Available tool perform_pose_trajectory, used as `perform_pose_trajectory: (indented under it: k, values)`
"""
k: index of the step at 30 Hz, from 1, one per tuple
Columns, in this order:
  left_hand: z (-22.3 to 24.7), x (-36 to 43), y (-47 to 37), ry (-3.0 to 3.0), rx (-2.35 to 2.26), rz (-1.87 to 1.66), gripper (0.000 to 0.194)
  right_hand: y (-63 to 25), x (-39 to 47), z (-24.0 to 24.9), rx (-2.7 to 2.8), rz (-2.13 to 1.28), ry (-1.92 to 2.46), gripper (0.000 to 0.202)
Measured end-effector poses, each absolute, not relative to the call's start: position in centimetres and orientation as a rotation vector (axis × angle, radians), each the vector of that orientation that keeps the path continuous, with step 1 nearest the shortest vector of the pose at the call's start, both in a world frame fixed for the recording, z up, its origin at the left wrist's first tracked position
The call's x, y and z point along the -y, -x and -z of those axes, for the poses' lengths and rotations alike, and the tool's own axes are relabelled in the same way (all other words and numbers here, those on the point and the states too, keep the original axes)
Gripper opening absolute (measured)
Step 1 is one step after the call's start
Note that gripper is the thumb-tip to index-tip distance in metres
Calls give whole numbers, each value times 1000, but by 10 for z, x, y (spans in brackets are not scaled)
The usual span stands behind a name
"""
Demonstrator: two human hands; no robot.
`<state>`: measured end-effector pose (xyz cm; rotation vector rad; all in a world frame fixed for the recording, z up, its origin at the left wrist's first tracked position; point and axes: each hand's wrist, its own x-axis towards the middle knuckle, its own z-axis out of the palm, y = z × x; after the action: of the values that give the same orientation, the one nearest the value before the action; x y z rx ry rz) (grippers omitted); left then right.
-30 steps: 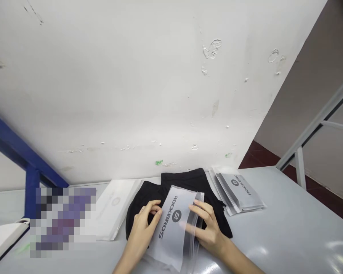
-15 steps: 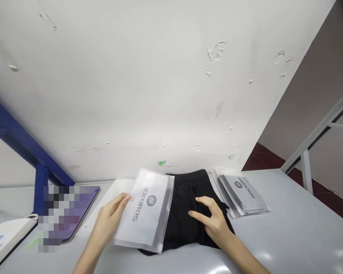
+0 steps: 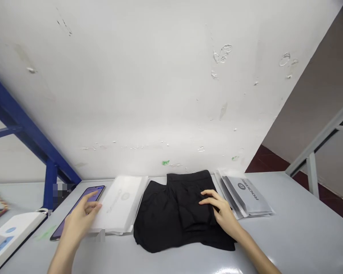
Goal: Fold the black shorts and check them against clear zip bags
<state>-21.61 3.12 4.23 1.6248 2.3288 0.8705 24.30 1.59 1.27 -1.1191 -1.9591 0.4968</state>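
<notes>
Black shorts (image 3: 160, 217) lie spread on the table, with one part folded over the right side. Resting on that folded part is my right hand (image 3: 224, 215), its fingers stretched out and apart. To the left of the shorts, frosted plastic zip bags (image 3: 121, 201) lie in a flat pile, a faint logo showing through the top one. My left hand (image 3: 80, 217) is at the pile's left edge, thumb and fingers apart, partly over a phone (image 3: 74, 213). On the right, more frosted bags (image 3: 251, 198) with dark contents and ROCKBROS print overlap in a pile.
A white wall (image 3: 148, 95) rises behind the grey table (image 3: 297, 213). Blue frame bars (image 3: 31, 129) stand at the left, and a pale metal frame (image 3: 311, 163) at the right. A white box with blue marks (image 3: 14, 236) sits at the far left.
The frosted bag that my left hand held over the shorts now lies on the left pile, and that hand has let go and moved left. My right hand stays on the shorts.
</notes>
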Motion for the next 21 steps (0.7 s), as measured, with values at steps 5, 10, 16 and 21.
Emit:
perform_pose_trajectory:
  k: [5, 10, 16, 21]
  values:
    - [-37, -36, 214, -1755, -2378, -804, 40, -248, -20, -12, 1880, -518, 1142, 38]
    - [-38, -39, 178, -2016, -2240, -854, 40, -245, -20, -10, 1754, -364, 1325, 16]
    - [-33, -36, 146, -2326, -1971, -523, 36, -238, -12, -3, 1922, -137, 1489, 20]
    - [-28, -38, 155, -2252, -2032, -518, 37, -238, -15, -10, 1785, -215, 1398, 17]
